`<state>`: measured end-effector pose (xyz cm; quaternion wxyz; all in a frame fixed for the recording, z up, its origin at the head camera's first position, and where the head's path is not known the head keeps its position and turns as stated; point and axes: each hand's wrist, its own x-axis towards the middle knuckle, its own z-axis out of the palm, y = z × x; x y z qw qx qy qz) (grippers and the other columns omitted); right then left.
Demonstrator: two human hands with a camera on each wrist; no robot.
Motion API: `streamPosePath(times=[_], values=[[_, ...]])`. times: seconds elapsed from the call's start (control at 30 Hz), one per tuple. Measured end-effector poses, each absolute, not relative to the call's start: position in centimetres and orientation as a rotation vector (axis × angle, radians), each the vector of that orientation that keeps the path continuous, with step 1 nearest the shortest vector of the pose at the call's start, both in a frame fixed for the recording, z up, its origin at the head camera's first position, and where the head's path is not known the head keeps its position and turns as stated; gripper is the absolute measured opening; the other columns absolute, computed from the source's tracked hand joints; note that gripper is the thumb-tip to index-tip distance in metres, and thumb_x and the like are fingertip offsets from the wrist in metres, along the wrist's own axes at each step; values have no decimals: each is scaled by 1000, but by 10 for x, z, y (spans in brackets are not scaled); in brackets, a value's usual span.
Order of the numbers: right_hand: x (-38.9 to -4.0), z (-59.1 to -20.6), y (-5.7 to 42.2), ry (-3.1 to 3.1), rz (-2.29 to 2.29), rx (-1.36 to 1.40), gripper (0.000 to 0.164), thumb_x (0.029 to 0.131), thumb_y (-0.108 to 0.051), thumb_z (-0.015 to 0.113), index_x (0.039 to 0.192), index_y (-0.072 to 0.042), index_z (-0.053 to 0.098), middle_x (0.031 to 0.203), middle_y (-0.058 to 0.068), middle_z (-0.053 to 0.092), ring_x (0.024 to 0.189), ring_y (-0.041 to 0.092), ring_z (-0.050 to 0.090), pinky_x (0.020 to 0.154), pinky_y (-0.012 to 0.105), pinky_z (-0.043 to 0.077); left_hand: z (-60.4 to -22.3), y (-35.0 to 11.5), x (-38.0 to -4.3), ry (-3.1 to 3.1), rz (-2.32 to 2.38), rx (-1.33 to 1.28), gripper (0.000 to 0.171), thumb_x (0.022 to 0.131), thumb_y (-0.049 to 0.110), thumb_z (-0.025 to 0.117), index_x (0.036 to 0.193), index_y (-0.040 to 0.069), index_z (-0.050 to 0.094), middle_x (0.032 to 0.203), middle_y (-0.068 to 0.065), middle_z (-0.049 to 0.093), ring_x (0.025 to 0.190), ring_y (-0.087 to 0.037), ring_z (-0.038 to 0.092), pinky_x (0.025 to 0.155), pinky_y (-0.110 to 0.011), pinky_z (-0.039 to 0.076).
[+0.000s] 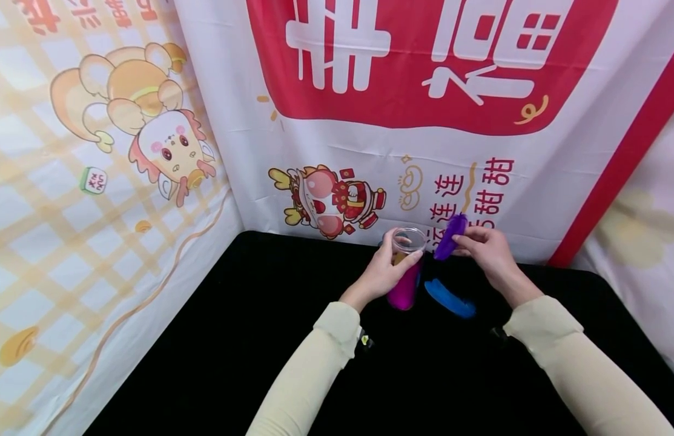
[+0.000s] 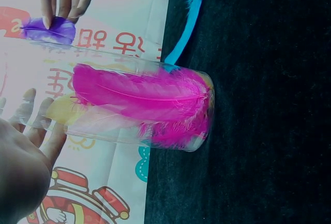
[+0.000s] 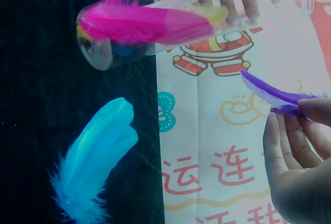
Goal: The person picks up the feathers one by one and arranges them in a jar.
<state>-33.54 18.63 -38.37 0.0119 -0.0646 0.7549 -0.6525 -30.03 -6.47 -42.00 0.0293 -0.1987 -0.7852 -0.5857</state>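
My left hand (image 1: 384, 271) grips a clear plastic jar (image 1: 410, 240) near its open top. Inside the jar stand feathers: a large magenta feather (image 2: 139, 92), a yellow feather (image 2: 64, 109) and a pale pink feather (image 2: 106, 119). To the right of the rim, my right hand (image 1: 490, 253) pinches a purple feather (image 1: 451, 236) between thumb and fingers. The purple feather is outside the jar, tilted, with its lower end close to the rim in the head view. A blue feather (image 1: 450, 298) lies on the black table, right of the jar and below the right hand.
The black table (image 1: 260, 339) runs up to a white printed cloth backdrop (image 1: 238, 121) with red lettering and cartoon figures, just behind the jar. Another printed cloth (image 1: 113, 242) hangs along the left side of the table.
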Motion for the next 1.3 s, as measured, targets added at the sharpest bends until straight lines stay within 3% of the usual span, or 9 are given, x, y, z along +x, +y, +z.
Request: streamPosePath(times=[0.27, 0.53, 0.83, 1.13, 1.3], values=[[-328, -369, 180, 2415, -2031, -255, 38, 97, -21, 73, 115, 11, 65, 88, -9, 77, 81, 8, 72, 75, 23, 58, -420, -66, -303, -2426, -1799, -622, 68, 102, 45, 61, 155, 21, 26, 144, -7, 53, 131, -13, 50, 116, -44, 36], [-323, -356, 174, 2244, -2219, -353, 22, 95, -14, 75, 107, 5, 74, 86, -2, 78, 76, 11, 74, 70, 24, 59, -420, -66, -303, -2416, -1777, -604, 67, 102, 43, 62, 154, 19, 28, 138, 3, 55, 130, -13, 51, 114, -41, 38], [-320, -348, 172, 2257, -2227, -432, 22, 98, -15, 71, 106, 5, 75, 84, -1, 78, 74, 13, 73, 74, 28, 60, -422, -66, -302, -2433, -1794, -603, 66, 101, 45, 62, 154, 23, 28, 139, 5, 53, 131, -13, 50, 115, -42, 38], [-317, -337, 168, 2189, -2297, -510, 21, 98, -13, 71, 103, 8, 75, 85, 2, 78, 73, 15, 73, 73, 28, 60, -421, -66, -303, -2412, -1811, -616, 65, 102, 43, 62, 153, 22, 28, 138, 3, 54, 130, -13, 52, 114, -42, 39], [-315, -331, 162, 2201, -2290, -545, 24, 97, -14, 72, 105, 8, 74, 87, 3, 78, 74, 15, 73, 75, 28, 60, -420, -66, -302, -2419, -1819, -615, 66, 102, 44, 62, 154, 21, 27, 143, -6, 53, 131, -13, 51, 115, -42, 38]])
